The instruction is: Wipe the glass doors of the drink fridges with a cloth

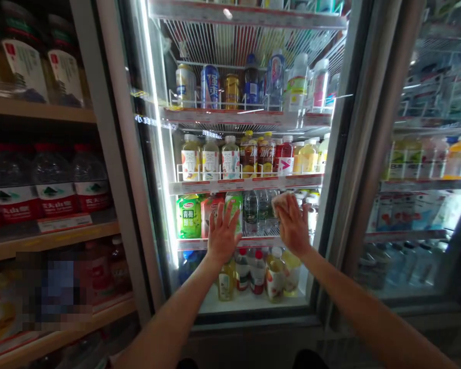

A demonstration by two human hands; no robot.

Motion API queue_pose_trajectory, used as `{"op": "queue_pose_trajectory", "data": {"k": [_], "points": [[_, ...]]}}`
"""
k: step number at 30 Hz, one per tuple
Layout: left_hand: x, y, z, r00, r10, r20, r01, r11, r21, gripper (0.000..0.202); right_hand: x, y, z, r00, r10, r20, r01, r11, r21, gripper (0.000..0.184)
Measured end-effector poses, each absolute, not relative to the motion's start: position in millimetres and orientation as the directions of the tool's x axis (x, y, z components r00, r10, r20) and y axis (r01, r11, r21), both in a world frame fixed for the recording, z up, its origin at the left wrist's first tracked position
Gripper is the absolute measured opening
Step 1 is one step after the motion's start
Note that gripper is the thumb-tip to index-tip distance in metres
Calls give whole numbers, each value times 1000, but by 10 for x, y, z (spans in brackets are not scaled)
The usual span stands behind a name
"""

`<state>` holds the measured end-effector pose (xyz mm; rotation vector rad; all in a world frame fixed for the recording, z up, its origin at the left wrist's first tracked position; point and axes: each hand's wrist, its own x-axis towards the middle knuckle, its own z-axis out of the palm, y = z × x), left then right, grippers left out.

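Note:
In the head view, a closed glass door point(253, 211) of a lit drinks fridge stands in front of me. My left hand point(222, 238) is spread flat toward the glass, fingers apart, with nothing in it. Farther right, my right hand point(294, 228) presses a crumpled pale cloth point(281, 204) to the pane, its fingers closed over it. Behind the glass, near the left hand, is a green drink carton point(188, 217). Clear dark-labelled bottles point(251, 212) stand between the two hands. Part of the cloth is hidden under the fingers.
Metal door frames point(369, 154) flank the glass, and another stocked fridge point(422, 205) is on the right. Wooden shelves point(61, 238) to the left hold large red-labelled water bottles point(54, 177). A blurred-out patch point(56, 289) covers part of the lower left shelf.

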<state>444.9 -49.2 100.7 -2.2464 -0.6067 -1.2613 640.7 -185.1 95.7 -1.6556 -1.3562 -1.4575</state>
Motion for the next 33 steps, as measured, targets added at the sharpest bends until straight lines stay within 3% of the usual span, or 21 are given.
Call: {"op": "queue_pose_trajectory", "data": {"k": [2,4,8,10,15,21,23,26,27,28,31,32,33], "points": [[4468,-497,1010,471,133,872,586,-786,-197,77,6453,-1921,852,-166,427,889,903,-296,310,45],[4469,-494,1010,474,128,871,577,-792,-198,74,6577,-2006,819,-162,452,877,897,-302,322,48],[4455,-493,1014,457,136,879,576,-798,-177,67,6965,-2159,900,140,183,973,867,-498,-31,54],[4445,-499,1013,454,131,881,572,-801,-176,64,7085,-2222,787,220,87,972,847,-511,-146,58],[4427,-519,1008,467,124,875,553,-814,-179,66,7174,-2300,440,171,128,977,884,-458,-95,62],[4451,-535,1200,412,129,902,579,-801,-150,65,7211,-2046,1281,190,-52,980,889,-415,-195,54],[4445,-511,1297,397,133,908,595,-791,-145,66,7086,-1981,1339,119,-10,993,910,-399,-113,55],[4400,-447,1389,393,139,909,606,-783,-143,64,6959,-1987,1210,-54,228,972,926,-352,134,55],[4380,-426,1401,391,139,910,610,-779,-143,63,6963,-1998,1189,-55,244,968,924,-355,142,53],[4361,-408,1405,387,139,911,615,-776,-143,63,6984,-2001,1199,-13,193,981,922,-377,86,51],[4323,-381,1394,372,133,919,626,-767,-142,62,7016,-1945,1339,194,-131,972,891,-392,-231,51],[4318,-379,1389,370,130,920,625,-767,-143,61,6985,-1912,1377,206,-159,965,893,-372,-252,52],[4314,-380,1385,369,128,921,624,-768,-144,61,6934,-1880,1393,171,-110,979,912,-358,-199,53]]}}
